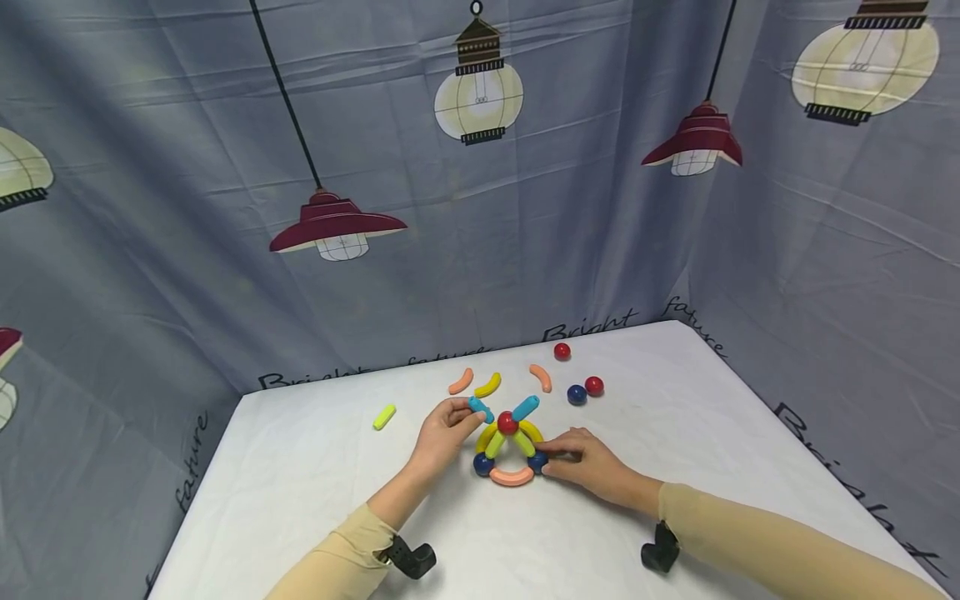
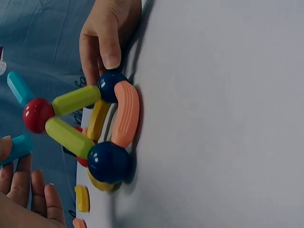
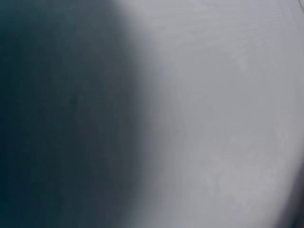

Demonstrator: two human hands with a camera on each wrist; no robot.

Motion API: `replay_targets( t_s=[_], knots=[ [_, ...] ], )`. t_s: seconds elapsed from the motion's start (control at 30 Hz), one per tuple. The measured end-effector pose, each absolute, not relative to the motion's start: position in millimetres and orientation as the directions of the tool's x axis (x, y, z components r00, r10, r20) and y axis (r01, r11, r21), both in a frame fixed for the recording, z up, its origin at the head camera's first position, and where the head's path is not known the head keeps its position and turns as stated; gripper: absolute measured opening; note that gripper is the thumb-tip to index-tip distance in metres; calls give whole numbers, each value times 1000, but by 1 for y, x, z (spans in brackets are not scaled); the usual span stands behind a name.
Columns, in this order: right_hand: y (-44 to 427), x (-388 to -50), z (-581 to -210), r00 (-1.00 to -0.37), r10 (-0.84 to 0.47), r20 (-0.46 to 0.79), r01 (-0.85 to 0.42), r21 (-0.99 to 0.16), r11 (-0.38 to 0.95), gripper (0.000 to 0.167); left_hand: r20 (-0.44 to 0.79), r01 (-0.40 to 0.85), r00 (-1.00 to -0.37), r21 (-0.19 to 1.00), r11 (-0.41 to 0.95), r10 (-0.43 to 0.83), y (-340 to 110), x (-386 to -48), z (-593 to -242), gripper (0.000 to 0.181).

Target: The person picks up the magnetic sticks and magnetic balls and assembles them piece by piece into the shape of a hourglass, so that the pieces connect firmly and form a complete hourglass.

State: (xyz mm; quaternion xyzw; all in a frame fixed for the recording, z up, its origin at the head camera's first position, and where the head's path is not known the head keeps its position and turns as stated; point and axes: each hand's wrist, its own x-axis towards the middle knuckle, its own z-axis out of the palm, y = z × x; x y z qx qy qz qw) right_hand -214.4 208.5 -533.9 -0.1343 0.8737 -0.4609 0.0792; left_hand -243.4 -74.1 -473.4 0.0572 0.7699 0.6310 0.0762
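Observation:
My left hand (image 1: 442,433) pinches a light blue magnetic rod (image 2: 19,147) between thumb and fingers, a small gap away from a red ball (image 2: 38,115). That ball tops a built figure. A second light blue rod (image 1: 526,407) sticks up from it, and two lime green rods (image 2: 71,137) slope down to dark blue balls (image 1: 483,463). An orange curved rod (image 1: 512,477) joins those balls at the front; yellow curved rods (image 1: 532,430) lie behind. My right hand (image 1: 592,468) holds the right dark blue ball (image 2: 113,86) with thumb and fingers. The right wrist view is mostly blurred.
Loose on the white table (image 1: 315,467) lie a lime rod (image 1: 384,417) at left, orange curved rods (image 1: 461,382) and a yellow one (image 1: 488,385) behind the figure. Two red balls (image 1: 562,352) and a dark blue ball (image 1: 577,395) sit back right. A curtain (image 1: 465,267) hangs behind.

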Motion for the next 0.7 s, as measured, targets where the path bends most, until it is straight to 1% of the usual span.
replay_targets(
  t_s=[0.2, 0.7],
  knots=[
    [207, -215, -535, -955, -297, -21, -151, -825, 544, 33, -35, -8, -983, 989, 150, 177, -68, -242, -470, 46],
    [208, -217, -539, -957, -290, -22, -145, -828, 542, 32, 10, 30, -976, 996, 87, 219, -63, -238, -472, 38]
  ],
)
